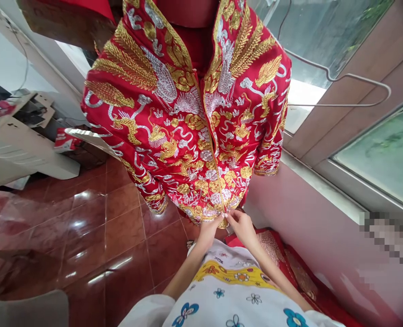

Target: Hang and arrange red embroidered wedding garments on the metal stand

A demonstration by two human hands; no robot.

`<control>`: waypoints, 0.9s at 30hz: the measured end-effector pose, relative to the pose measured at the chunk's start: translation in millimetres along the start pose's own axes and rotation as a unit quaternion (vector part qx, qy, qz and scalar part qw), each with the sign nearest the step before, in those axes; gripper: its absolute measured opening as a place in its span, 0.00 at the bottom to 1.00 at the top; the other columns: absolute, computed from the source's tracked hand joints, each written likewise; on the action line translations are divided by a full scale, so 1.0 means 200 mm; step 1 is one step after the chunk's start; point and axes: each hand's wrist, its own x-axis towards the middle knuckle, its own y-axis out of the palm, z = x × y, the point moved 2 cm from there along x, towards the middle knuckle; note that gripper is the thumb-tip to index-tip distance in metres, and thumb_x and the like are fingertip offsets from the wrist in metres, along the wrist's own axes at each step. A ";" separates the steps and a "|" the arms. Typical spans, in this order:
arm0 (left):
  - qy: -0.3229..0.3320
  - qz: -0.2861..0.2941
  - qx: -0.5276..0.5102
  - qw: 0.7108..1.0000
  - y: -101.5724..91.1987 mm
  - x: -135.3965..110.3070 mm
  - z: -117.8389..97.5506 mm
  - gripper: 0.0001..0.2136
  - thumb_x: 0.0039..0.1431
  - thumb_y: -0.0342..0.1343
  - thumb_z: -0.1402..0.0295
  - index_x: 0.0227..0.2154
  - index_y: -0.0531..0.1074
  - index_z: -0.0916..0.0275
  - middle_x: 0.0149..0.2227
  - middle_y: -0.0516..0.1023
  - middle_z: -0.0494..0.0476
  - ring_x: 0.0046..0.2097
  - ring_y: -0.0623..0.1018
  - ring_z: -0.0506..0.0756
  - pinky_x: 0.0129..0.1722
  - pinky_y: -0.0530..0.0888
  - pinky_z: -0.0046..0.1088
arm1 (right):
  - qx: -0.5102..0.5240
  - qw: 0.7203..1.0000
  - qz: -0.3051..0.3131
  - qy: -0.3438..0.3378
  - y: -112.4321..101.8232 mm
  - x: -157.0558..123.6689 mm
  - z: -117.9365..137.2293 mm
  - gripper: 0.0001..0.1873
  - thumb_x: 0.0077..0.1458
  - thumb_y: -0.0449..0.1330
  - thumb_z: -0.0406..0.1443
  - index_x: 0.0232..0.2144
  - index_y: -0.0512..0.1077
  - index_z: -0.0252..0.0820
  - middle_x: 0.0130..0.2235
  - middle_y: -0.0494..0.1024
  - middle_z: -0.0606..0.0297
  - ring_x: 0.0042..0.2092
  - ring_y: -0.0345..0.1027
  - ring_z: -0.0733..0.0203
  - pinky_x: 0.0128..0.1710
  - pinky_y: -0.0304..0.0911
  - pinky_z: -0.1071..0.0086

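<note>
A red jacket with gold and silver embroidery hangs in front of me on a red dress form. Its front edges meet along a gold-trimmed seam, gaping at the collar and a little at the chest. At the bottom of that seam, my left hand pinches the hem from the left. My right hand pinches the same spot from the right, its fingertips touching those of the left. Whatever small fastener may lie between the fingertips is hidden.
A wire hanger sticks out at right by the window frame. Red patterned fabric lies along the wall at lower right. White furniture stands at left on the glossy tiled floor. A pale chair back is at lower left.
</note>
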 end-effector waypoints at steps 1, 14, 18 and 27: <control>0.008 -0.001 0.002 1.000 0.00 0.00 0.00 0.22 0.39 0.67 0.70 0.42 0.72 0.64 0.47 0.76 0.61 0.50 0.74 0.58 0.55 0.64 0.37 | -0.006 1.000 0.007 -0.003 0.00 0.00 0.00 0.15 0.49 0.56 0.44 0.20 0.70 0.39 0.22 0.72 0.64 0.25 0.60 0.63 0.27 0.52 0.71; 0.042 -0.044 0.006 0.998 -0.06 0.03 0.01 0.23 0.36 0.67 0.70 0.40 0.72 0.64 0.42 0.77 0.59 0.47 0.75 0.59 0.52 0.66 0.40 | 0.180 0.975 0.089 0.096 0.08 0.05 -0.02 0.13 0.39 0.61 0.42 0.20 0.66 0.38 0.17 0.66 0.71 0.19 0.52 0.71 0.19 0.48 0.75; 0.053 -0.031 0.022 0.998 -0.09 0.04 0.01 0.22 0.39 0.66 0.69 0.41 0.71 0.62 0.44 0.76 0.59 0.49 0.74 0.58 0.54 0.65 0.38 | 0.186 0.966 0.103 0.148 0.09 0.08 -0.02 0.10 0.38 0.59 0.38 0.15 0.61 0.40 0.13 0.58 0.76 0.16 0.44 0.74 0.15 0.40 0.76; 0.049 -0.024 0.115 0.992 -0.19 0.24 0.04 0.17 0.37 0.67 0.67 0.34 0.74 0.61 0.41 0.78 0.59 0.50 0.73 0.60 0.57 0.60 0.39 | 0.219 0.939 0.120 0.236 0.20 0.21 0.16 0.11 0.41 0.52 0.37 0.13 0.61 0.39 0.11 0.52 0.76 0.14 0.36 0.75 0.14 0.31 0.77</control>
